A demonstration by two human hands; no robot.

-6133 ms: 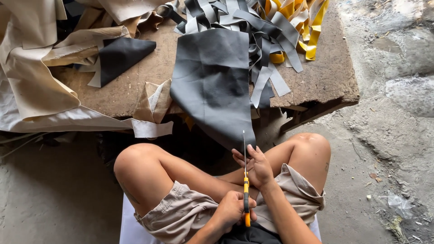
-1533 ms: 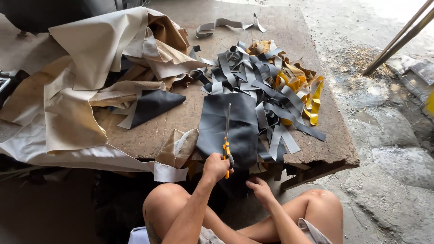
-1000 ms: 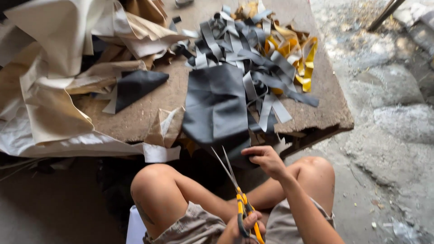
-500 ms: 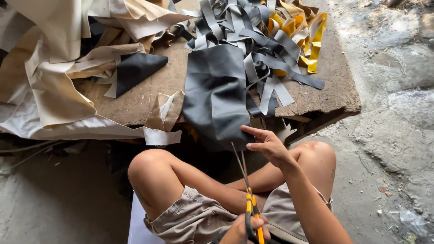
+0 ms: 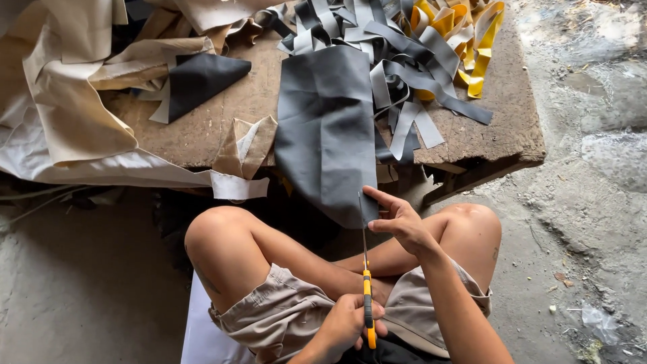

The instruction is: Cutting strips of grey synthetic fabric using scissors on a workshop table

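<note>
I see the dark grey sheet (image 5: pixel 328 128) draped over the near edge of the worn wooden table (image 5: pixel 485 138), its tip hanging toward six o'clock. My right hand (image 5: pixel 399 222) pinches that lower corner, while my left hand (image 5: pixel 350 322) is wrapped around yellow-handled scissors (image 5: pixel 366 283), blades pointing to twelve o'clock. Bare concrete floor (image 5: pixel 586 222) lies open at three o'clock.
</note>
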